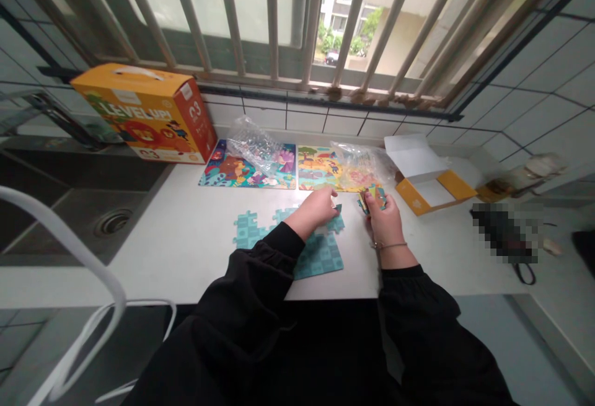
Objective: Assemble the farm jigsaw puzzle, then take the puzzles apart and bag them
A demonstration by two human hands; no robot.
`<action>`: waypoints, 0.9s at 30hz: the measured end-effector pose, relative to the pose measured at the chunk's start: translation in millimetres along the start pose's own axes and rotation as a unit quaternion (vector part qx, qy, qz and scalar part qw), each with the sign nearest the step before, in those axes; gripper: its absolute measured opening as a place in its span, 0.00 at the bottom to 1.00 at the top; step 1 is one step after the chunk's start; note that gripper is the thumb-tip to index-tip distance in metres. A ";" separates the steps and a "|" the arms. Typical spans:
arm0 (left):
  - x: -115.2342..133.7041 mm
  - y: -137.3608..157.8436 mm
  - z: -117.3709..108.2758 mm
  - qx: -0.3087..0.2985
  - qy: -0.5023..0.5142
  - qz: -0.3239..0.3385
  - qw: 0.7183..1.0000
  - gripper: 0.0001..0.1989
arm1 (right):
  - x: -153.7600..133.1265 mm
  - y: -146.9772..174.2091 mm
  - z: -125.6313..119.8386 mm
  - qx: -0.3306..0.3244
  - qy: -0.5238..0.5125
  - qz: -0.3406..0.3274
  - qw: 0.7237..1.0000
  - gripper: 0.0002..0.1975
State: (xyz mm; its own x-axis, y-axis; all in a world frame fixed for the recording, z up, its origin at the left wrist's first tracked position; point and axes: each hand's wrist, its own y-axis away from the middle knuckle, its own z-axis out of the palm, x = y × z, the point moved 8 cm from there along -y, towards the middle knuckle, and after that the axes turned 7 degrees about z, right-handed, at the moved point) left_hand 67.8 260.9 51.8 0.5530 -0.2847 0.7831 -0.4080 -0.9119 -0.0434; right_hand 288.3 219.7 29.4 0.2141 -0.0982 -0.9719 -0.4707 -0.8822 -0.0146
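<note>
Pinched in the fingers of my left hand (pixel 320 209) is a small puzzle piece (pixel 338 208), partly hidden by the fingers. Below and around that hand lies a teal puzzle (pixel 320 255), its pieces joined face-down or plain side up, with gaps and knobbed edges along the top. My left forearm covers part of it. To the right, my right hand (pixel 387 221) is closed around several colourful puzzle pieces (pixel 379 197), its thumb on top of them. A bracelet circles the right wrist.
Behind the hands lie two colourful pictures, a blue one (pixel 223 170) and a yellow one (pixel 316 167), with crumpled clear plastic bags (pixel 253 142) on them. An orange box (pixel 139 114) stands back left beside the sink (pixel 79 207). An opened small box (pixel 421 198) sits right. White cable (pixel 93 263) front left.
</note>
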 end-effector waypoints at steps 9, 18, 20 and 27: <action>-74.2 48.9 -77.0 0.149 0.230 -0.051 0.961 0.12 | -17.1 34.7 75.1 -0.266 -0.201 0.106 0.937 0.32; -94.4 75.3 -88.9 0.223 0.228 -0.077 0.945 0.16 | -36.1 57.7 134.8 -0.280 -0.150 0.053 0.947 0.30; -95.1 77.1 -92.0 0.223 0.221 -0.096 0.945 0.16 | -33.2 53.6 129.0 -0.254 -0.155 0.058 0.953 0.31; -94.2 77.0 -91.0 0.216 0.251 -0.097 0.939 0.19 | -26.4 51.6 126.7 -0.254 -0.165 0.094 0.948 0.33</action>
State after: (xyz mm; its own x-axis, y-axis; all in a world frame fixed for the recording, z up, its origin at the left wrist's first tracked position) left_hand -81.9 244.4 31.2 0.1310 -0.0241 0.9911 0.0574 -0.9978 -0.0318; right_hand 150.0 235.2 24.5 -0.1520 -0.2004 -0.9679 0.0179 -0.9796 0.2000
